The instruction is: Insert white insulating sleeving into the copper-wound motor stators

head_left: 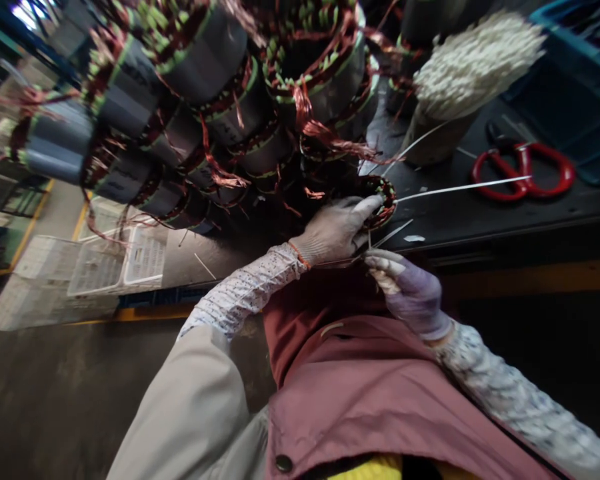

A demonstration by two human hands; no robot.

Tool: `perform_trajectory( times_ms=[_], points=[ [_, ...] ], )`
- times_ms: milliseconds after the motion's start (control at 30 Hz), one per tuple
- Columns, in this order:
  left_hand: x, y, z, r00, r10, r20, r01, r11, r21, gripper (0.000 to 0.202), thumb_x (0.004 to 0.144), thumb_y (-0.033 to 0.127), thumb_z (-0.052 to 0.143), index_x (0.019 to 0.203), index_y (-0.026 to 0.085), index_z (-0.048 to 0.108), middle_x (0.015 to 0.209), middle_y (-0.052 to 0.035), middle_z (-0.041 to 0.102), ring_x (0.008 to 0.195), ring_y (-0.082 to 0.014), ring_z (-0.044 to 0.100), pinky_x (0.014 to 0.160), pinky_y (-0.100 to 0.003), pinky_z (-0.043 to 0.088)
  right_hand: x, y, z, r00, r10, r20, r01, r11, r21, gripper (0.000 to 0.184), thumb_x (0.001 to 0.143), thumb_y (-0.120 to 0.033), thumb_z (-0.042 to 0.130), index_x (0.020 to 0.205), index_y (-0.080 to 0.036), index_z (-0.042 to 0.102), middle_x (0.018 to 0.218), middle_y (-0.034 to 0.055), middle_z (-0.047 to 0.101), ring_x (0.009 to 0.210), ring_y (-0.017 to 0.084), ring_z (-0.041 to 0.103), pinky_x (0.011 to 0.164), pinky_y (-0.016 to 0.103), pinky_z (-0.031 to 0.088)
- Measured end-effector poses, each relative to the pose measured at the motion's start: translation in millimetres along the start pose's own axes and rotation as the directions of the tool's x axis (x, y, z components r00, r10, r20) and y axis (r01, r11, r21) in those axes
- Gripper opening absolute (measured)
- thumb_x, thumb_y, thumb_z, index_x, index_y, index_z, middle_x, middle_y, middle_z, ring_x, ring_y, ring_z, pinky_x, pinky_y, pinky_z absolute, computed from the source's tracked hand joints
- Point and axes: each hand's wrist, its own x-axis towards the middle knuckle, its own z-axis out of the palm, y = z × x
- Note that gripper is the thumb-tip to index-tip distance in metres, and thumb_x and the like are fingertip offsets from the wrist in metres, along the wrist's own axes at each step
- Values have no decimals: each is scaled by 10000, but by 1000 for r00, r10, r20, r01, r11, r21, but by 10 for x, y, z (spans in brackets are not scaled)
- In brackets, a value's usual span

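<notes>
A small motor stator (386,200) with copper windings and green slot liners sits at the bench's front edge. My left hand (337,230), in a whitish glove, grips its near side, with the fingers over the rim. Just below, my right hand (413,290), in a purple and white glove, has thumb and fingers pinched on a thin white lacing cord (369,240) beside the stator. Another white cord (465,188) runs from the stator to the right, across red-handled scissors (523,172). The part of the stator under my left palm is hidden.
Several larger stators (205,57) with loose copper leads are stacked at the back and left. A bundle of white cords (477,63) stands in a holder behind the scissors. A blue crate (575,87) is at far right; white plastic baskets (100,263) are at left.
</notes>
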Motion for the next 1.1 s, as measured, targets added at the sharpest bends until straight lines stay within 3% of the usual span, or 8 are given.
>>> perform_trajectory(
  times_ms=[167, 267, 400, 567, 767, 867, 967, 1100],
  points=[
    [-144, 37, 42, 988, -107, -108, 99, 992, -80, 533, 922, 335, 572, 1415, 162, 469, 1347, -123, 632, 1253, -241, 595, 1063, -384, 481, 140, 220, 124, 996, -68, -60, 70, 997, 29, 121, 881, -241, 625, 940, -233, 731, 984, 38, 768, 855, 180, 741, 798, 313, 628],
    [-202, 31, 208, 956, -189, -224, 156, 975, -156, 478, 956, 330, 530, 1404, 170, 473, 1267, -108, 685, 1176, -199, 654, 1040, -357, 512, 218, 183, 139, 993, 38, -114, -24, 993, 117, 143, 860, -275, 674, 983, -218, 721, 920, 26, 769, 792, 180, 738, 764, 316, 629],
    [-227, 50, 374, 899, -126, -420, 37, 976, -215, 354, 970, 330, 524, 1253, 128, 589, 1204, -126, 717, 1133, -180, 684, 1016, -323, 541, 372, -26, -10, 975, 179, -128, -170, 982, 83, 141, 827, -327, 713, 925, -227, 703, 836, 12, 747, 725, 171, 707, 694, 308, 596],
    [-220, 49, 418, 851, -94, -517, -75, 952, -296, 225, 952, 280, 568, 1129, 172, 655, 1136, -82, 749, 1058, -157, 716, 943, -284, 583, 621, -186, -213, 990, 137, 36, -135, 990, -46, 94, 814, -332, 689, 776, -246, 694, 824, 31, 724, 758, 192, 685, 725, 329, 554],
    [-214, 27, 449, 822, -73, -565, -123, 945, -302, 232, 960, 271, 549, 1142, 163, 643, 1143, -82, 750, 1068, -151, 715, 946, -275, 585, 822, -26, -133, 912, 341, 226, -294, 931, -218, 227, 785, -408, 669, 840, -204, 751, 800, 58, 749, 731, 222, 681, 682, 329, 512],
    [-212, 9, 454, 825, -56, -563, -142, 942, -303, 251, 963, 283, 547, 1153, 145, 636, 1143, -91, 751, 1071, -148, 713, 951, -261, 578, 813, -16, -129, 919, 302, 253, -189, 901, -389, 322, 844, -456, 599, 857, -174, 754, 783, 83, 738, 700, 204, 660, 626, 288, 444],
    [-221, -6, 449, 851, -62, -522, -115, 947, -300, 266, 967, 283, 534, 1170, 142, 633, 1158, -93, 746, 1082, -150, 709, 967, -275, 570, 837, -81, -156, 972, 113, 205, 43, 775, -631, 426, 909, -496, 501, 858, -152, 746, 771, 110, 713, 601, 166, 580, 536, 269, 296],
    [-230, -14, 450, 883, -88, -460, -42, 963, -265, 281, 969, 280, 517, 1196, 170, 640, 1194, -85, 734, 1119, -164, 693, 1011, -328, 547, 954, -163, -178, 926, -92, 366, 346, 594, -726, 458, 942, -386, 398, 667, -139, 669, 616, 96, 622, 477, 119, 408, 501, 277, 134]
  ],
)
